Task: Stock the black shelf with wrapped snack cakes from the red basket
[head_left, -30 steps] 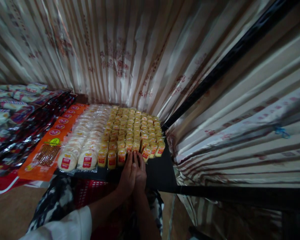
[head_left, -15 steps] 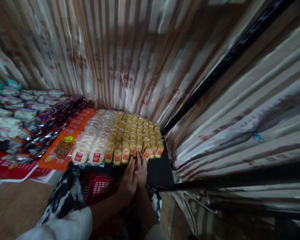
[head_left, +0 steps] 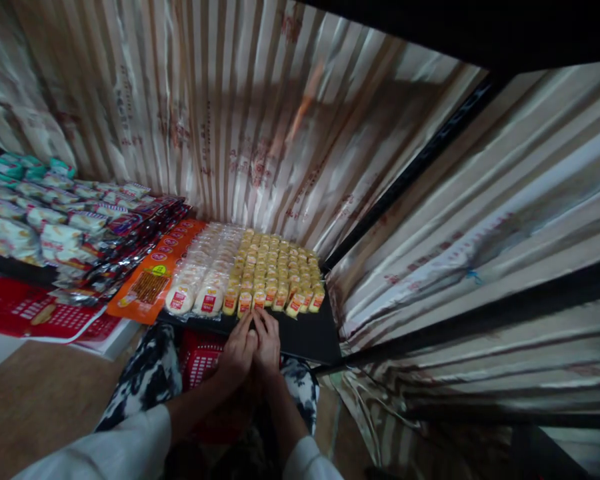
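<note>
Long rows of small yellow wrapped cakes [head_left: 263, 263], with red-and-white labels on their front ends, stand packed on a black shelf [head_left: 310, 337]. My left hand [head_left: 239, 350] is at the front edge of these rows, its fingers stretched forward to the labelled front packets. Close beside it, my right hand [head_left: 267, 343] also reaches forward, fingertips touching or nearly touching a front packet. The thumbs meet between the hands. I see nothing lifted in either hand. To the left are two rows of round white wrapped cakes [head_left: 209, 302] in clear film.
An orange snack bag [head_left: 153, 280] lies left of the white cakes. Beyond it are stacked dark shiny packets [head_left: 125, 243] and white-and-green packets [head_left: 60, 220]. A red basket [head_left: 200, 363] is below the shelf edge. Striped sheeting [head_left: 220, 120] and a black post [head_left: 405, 180] stand behind.
Both hands have moved left along the front of the yellow cakes, from a middle row to rows nearer the white cakes. The camera view has shifted slightly.
</note>
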{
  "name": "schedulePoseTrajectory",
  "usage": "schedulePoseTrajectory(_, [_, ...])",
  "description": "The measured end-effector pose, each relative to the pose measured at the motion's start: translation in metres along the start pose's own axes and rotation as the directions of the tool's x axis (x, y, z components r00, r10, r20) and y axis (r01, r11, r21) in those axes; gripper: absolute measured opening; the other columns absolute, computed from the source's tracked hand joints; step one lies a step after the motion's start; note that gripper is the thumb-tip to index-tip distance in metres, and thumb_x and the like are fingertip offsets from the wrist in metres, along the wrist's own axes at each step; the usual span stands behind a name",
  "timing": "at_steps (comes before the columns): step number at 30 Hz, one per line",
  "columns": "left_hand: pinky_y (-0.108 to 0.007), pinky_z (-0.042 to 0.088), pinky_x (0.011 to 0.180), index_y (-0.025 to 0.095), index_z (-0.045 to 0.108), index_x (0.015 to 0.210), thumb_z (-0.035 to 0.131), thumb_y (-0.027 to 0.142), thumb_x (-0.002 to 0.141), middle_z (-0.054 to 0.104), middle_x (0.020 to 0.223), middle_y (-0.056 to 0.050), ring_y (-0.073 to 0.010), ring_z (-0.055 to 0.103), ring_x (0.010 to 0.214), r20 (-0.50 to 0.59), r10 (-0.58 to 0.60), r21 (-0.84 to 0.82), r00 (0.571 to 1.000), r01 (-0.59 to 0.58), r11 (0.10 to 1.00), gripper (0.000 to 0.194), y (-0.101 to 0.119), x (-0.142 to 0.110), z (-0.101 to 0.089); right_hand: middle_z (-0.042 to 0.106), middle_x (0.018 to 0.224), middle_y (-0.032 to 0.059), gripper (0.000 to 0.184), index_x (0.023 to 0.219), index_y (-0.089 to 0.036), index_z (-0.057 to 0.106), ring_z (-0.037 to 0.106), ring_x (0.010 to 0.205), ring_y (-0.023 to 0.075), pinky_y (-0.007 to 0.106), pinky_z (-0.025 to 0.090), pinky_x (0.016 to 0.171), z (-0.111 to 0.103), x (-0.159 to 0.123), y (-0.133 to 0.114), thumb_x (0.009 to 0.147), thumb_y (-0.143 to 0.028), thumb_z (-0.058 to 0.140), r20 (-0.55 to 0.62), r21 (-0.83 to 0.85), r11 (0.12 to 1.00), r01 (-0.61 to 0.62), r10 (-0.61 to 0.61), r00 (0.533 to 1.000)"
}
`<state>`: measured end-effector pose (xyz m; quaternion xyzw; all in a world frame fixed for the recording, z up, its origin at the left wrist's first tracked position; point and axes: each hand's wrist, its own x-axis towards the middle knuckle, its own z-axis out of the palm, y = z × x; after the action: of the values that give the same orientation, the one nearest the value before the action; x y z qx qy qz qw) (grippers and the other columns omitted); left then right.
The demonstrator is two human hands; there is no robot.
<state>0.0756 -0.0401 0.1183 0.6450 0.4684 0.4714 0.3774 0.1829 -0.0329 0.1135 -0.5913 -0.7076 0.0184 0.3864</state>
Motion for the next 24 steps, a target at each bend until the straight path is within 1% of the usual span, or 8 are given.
schedulePoseTrajectory(2, [-0.046,0.031,0.110,0.014,0.049,0.128,0.033,0.028,0.090,0.048,0.134,-0.015,-0.0232,0.041,0.128,-0.041,0.035,0.022,0.999,-0.034,0.999,0.043,-0.006,0.001,-0.004,0.054,0.125,0.0092,0.051,0.128,-0.022,0.051,0.045,0.116,0.0208,0.039,0.044,0.097,0.007,0.000,-0.006,0.080,-0.010,0.040,0.005,-0.013,0.999,-0.029,0.029,1.000])
schedulePoseTrajectory(4, [-0.047,0.033,0.108,0.015,0.051,0.125,0.034,0.028,0.089,0.051,0.131,-0.015,-0.0240,0.044,0.126,-0.051,0.063,0.063,0.997,-0.060,0.996,0.042,-0.012,0.002,-0.009,0.055,0.124,0.0113,0.053,0.130,-0.019,0.049,0.044,0.118,0.0210,0.039,0.044,0.097,0.012,0.002,-0.005,0.079,-0.008,0.038,0.002,-0.025,0.998,-0.062,0.062,0.998])
schedulePoseTrajectory(8, [-0.044,0.036,0.107,0.010,0.051,0.124,0.030,0.027,0.090,0.051,0.131,-0.016,-0.0211,0.044,0.126,0.008,0.075,0.205,0.997,-0.075,0.976,0.043,-0.021,0.004,-0.012,0.053,0.125,0.0131,0.054,0.131,-0.016,0.048,0.042,0.120,0.0210,0.040,0.042,0.099,0.019,0.010,0.003,0.080,-0.005,0.035,0.021,-0.015,0.997,-0.074,0.074,0.997])
schedulePoseTrajectory(11, [-0.043,0.036,0.107,0.007,0.049,0.125,0.027,0.025,0.090,0.051,0.131,-0.017,-0.0203,0.044,0.126,0.052,0.068,0.292,0.996,-0.080,0.953,0.045,-0.026,0.006,-0.009,0.051,0.125,0.0124,0.055,0.132,-0.018,0.047,0.043,0.118,0.0199,0.037,0.043,0.098,0.023,0.015,0.007,0.081,-0.005,0.034,0.021,0.013,0.997,-0.076,0.075,0.997])
schedulePoseTrajectory(14, [-0.046,0.035,0.107,0.004,0.046,0.128,0.024,0.021,0.090,0.046,0.135,-0.018,-0.0213,0.039,0.129,0.058,0.083,0.356,0.995,-0.098,0.929,0.047,-0.028,0.007,-0.005,0.050,0.123,0.0121,0.052,0.129,-0.021,0.050,0.045,0.116,0.0189,0.035,0.045,0.095,0.028,0.018,0.010,0.083,-0.005,0.033,-0.009,0.030,0.997,-0.073,0.073,0.997])
schedulePoseTrajectory(19, [-0.051,0.033,0.107,0.005,0.040,0.133,0.029,0.014,0.085,0.042,0.138,-0.019,-0.0245,0.028,0.135,0.131,0.178,0.393,0.975,-0.215,0.894,0.050,-0.030,0.007,-0.002,0.051,0.120,0.0122,0.044,0.128,-0.021,0.051,0.046,0.114,0.0196,0.035,0.046,0.094,0.034,0.020,0.014,0.087,-0.013,0.039,-0.020,0.042,0.998,-0.053,0.054,0.998])
schedulePoseTrajectory(21, [-0.052,0.033,0.106,0.006,0.038,0.134,0.030,0.012,0.084,0.041,0.138,-0.019,-0.0255,0.026,0.135,0.123,0.213,0.397,0.969,-0.245,0.884,0.051,-0.033,0.007,0.001,0.051,0.119,0.0115,0.042,0.129,-0.022,0.050,0.047,0.114,0.0196,0.035,0.045,0.095,0.034,0.021,0.014,0.088,-0.017,0.040,-0.015,0.039,0.996,-0.079,0.080,0.997])
schedulePoseTrajectory(24, [-0.050,0.035,0.106,0.005,0.035,0.136,0.031,0.009,0.084,0.040,0.139,-0.020,-0.0260,0.026,0.135,0.064,0.224,0.421,0.972,-0.230,0.878,0.052,-0.039,0.010,0.008,0.051,0.120,0.0103,0.041,0.130,-0.024,0.049,0.048,0.113,0.0191,0.034,0.044,0.095,0.035,0.020,0.013,0.090,-0.021,0.041,-0.016,0.032,0.992,-0.125,0.126,0.992])
